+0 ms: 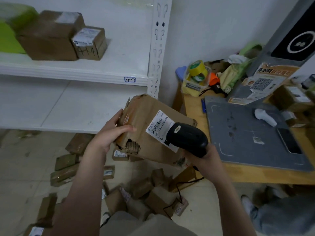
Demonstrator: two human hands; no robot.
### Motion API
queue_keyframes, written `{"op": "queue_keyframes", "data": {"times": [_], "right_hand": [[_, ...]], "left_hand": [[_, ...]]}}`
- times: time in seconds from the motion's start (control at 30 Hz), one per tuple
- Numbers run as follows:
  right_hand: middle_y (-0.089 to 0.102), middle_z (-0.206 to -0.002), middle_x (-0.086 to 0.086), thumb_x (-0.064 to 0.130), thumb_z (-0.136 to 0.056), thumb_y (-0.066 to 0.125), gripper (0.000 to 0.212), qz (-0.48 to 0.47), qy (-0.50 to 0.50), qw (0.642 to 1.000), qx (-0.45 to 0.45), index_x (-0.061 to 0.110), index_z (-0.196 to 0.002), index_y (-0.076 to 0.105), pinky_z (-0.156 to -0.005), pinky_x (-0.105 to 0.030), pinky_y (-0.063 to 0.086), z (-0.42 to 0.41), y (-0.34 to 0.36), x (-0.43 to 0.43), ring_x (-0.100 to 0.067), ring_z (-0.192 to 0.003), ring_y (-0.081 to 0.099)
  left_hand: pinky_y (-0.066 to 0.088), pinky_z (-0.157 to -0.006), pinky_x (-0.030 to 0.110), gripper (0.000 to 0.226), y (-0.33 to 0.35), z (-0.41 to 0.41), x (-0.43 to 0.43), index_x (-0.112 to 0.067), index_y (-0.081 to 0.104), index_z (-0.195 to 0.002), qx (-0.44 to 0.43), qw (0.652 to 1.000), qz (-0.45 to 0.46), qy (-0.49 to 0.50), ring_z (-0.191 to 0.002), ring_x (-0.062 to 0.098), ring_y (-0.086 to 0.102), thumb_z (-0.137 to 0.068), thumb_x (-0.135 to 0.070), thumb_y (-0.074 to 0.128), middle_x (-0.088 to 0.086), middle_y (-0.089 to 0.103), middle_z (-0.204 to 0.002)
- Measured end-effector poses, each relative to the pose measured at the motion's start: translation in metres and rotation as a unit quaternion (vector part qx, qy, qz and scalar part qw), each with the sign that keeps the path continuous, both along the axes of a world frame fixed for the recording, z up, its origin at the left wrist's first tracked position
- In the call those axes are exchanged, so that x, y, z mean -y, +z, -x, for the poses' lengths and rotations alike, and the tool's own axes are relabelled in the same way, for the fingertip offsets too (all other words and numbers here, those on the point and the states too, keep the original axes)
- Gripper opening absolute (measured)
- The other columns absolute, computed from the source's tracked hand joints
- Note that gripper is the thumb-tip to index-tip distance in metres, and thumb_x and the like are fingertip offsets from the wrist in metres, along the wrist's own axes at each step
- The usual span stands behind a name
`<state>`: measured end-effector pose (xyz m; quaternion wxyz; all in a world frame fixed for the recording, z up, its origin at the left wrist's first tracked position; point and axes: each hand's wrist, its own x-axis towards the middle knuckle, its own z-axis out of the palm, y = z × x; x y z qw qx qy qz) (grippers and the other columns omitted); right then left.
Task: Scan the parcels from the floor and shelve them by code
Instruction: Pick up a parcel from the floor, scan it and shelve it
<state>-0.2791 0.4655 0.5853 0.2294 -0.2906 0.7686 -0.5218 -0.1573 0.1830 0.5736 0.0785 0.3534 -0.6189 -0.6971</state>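
P1: White wall, pale tiled floor (20, 159), white rack (154, 48) dead ahead. Scan step's on: parcel (150, 114) held up just in front of the rack's rt post, a bit below the shelf w/ the handwritten tag (130, 79).

P2: Hands?

P1: Up front the left hand (110, 133) grips the parcel's torn end, thumb on top, fingers curled over the far edge. Then the right hand (206, 155) is wrapped round the handle of the black scanner (187, 137), head right over the white label (159, 126). Touching or just off it, can't tell.

P2: So mid-scan. Next?

P1: My read: it needs a clean hit on the barcode, maybe w/ the head backed off a touch. Then match the code to a shelf tag & slot the box in. Early days, I'd say: a pile of parcels (153, 193) lies on the floor in front of the rack.

P2: Containers?

P1: Clear tub (192, 87) rt of the rack: tape rolls (197, 66), yellow & green, stacked inside, top one poking over the rim. Rack's upper shelf holds a big brown box (49, 38) w/ a smaller box (90, 43) against its rt side, plus a green item (8, 40) at the left end, too blurred to name. Held parcel's ripped at one corner, contents not visible.
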Motion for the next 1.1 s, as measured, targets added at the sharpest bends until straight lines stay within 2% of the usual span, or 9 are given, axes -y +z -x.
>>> {"op": "queue_keyframes", "data": {"times": [0.13, 0.27, 0.4, 0.53, 0.63, 0.73, 0.8, 0.97, 1.1], "right_hand": [[0.074, -0.094, 0.012, 0.016, -0.086, 0.075, 0.027, 0.004, -0.012, 1.000, -0.003, 0.025, -0.110, 0.067, -0.074, -0.023, 0.057, -0.003, 0.000, 0.010, -0.002, -0.089, 0.069], [0.074, -0.096, 0.005, 0.017, -0.087, 0.074, 0.022, -0.017, -0.049, 0.999, -0.008, 0.029, -0.104, 0.067, -0.079, -0.036, 0.060, 0.000, -0.007, 0.012, -0.005, -0.090, 0.069], [0.073, -0.094, 0.006, 0.013, -0.087, 0.074, 0.023, -0.032, -0.062, 0.997, -0.021, 0.029, -0.101, 0.064, -0.077, -0.036, 0.060, 0.003, -0.011, 0.010, -0.003, -0.087, 0.068], [0.071, -0.091, 0.007, 0.015, -0.087, 0.074, 0.024, -0.038, -0.055, 0.997, -0.033, 0.033, -0.098, 0.062, -0.074, -0.029, 0.055, 0.002, -0.014, 0.010, 0.000, -0.086, 0.067], [0.070, -0.084, 0.006, 0.016, -0.086, 0.075, 0.022, -0.042, -0.058, 0.997, -0.033, 0.033, -0.094, 0.063, -0.069, -0.029, 0.053, 0.002, -0.017, 0.010, -0.003, -0.079, 0.067], [0.072, -0.089, 0.003, 0.018, -0.085, 0.075, 0.018, -0.058, -0.051, 0.997, -0.026, 0.027, -0.098, 0.065, -0.076, -0.040, 0.059, 0.002, -0.021, 0.009, -0.010, -0.085, 0.069], [0.072, -0.090, 0.003, 0.019, -0.085, 0.075, 0.018, -0.062, -0.050, 0.996, -0.034, 0.024, -0.100, 0.066, -0.078, -0.043, 0.059, 0.003, -0.023, 0.009, -0.009, -0.086, 0.069], [0.072, -0.095, 0.004, 0.022, -0.085, 0.075, 0.022, -0.062, -0.048, 0.996, -0.034, 0.023, -0.105, 0.065, -0.082, -0.042, 0.059, 0.004, -0.029, 0.006, -0.008, -0.090, 0.068], [0.072, -0.102, 0.008, 0.021, -0.086, 0.074, 0.030, -0.033, -0.052, 0.998, -0.003, 0.022, -0.114, 0.066, -0.082, -0.033, 0.057, 0.007, -0.032, 0.004, -0.005, -0.098, 0.067]], "left_hand": [[0.049, -0.078, 0.023, 0.134, 0.008, 0.008, -0.011, -0.034, 0.031, -0.156, -0.006, 1.000, 0.003, -0.027, -0.109, 0.005, 0.057, -0.034, -0.043, 0.085, -0.008, 0.051, -0.137], [0.050, -0.080, 0.023, 0.137, 0.009, 0.012, -0.019, -0.031, 0.029, -0.157, 0.006, 0.999, 0.004, -0.034, -0.107, 0.008, 0.058, -0.033, -0.043, 0.085, -0.008, 0.050, -0.133], [0.050, -0.080, 0.025, 0.139, 0.010, 0.012, -0.022, -0.031, 0.027, -0.158, 0.022, 0.999, 0.012, -0.036, -0.105, 0.008, 0.058, -0.032, -0.046, 0.085, -0.007, 0.050, -0.130], [0.050, -0.077, 0.024, 0.139, 0.012, 0.013, -0.026, -0.031, 0.028, -0.158, 0.024, 0.999, 0.006, -0.032, -0.104, 0.007, 0.058, -0.032, -0.045, 0.085, -0.010, 0.052, -0.121], [0.050, -0.083, 0.027, 0.139, 0.013, 0.013, -0.029, -0.031, 0.028, -0.157, 0.034, 0.999, 0.011, -0.033, -0.112, 0.016, 0.057, -0.031, -0.046, 0.084, -0.007, 0.050, -0.126], [0.051, -0.096, 0.037, 0.140, 0.013, 0.013, -0.030, -0.032, 0.027, -0.157, 0.051, 0.998, 0.018, -0.036, -0.121, 0.023, 0.053, -0.030, -0.048, 0.083, -0.005, 0.047, -0.133], [0.050, -0.100, 0.041, 0.140, 0.013, 0.013, -0.030, -0.033, 0.026, -0.157, 0.060, 0.997, 0.023, -0.036, -0.124, 0.025, 0.052, -0.030, -0.049, 0.083, -0.004, 0.045, -0.135], [0.047, -0.106, 0.047, 0.140, 0.013, 0.013, -0.030, -0.034, 0.026, -0.158, 0.070, 0.997, 0.027, -0.031, -0.127, 0.026, 0.049, -0.031, -0.050, 0.084, -0.005, 0.044, -0.137], [0.048, -0.105, 0.045, 0.140, 0.011, 0.013, -0.031, -0.032, 0.027, -0.158, 0.061, 0.998, 0.021, -0.005, -0.126, 0.024, 0.052, -0.031, -0.046, 0.085, -0.003, 0.046, -0.144]]}}
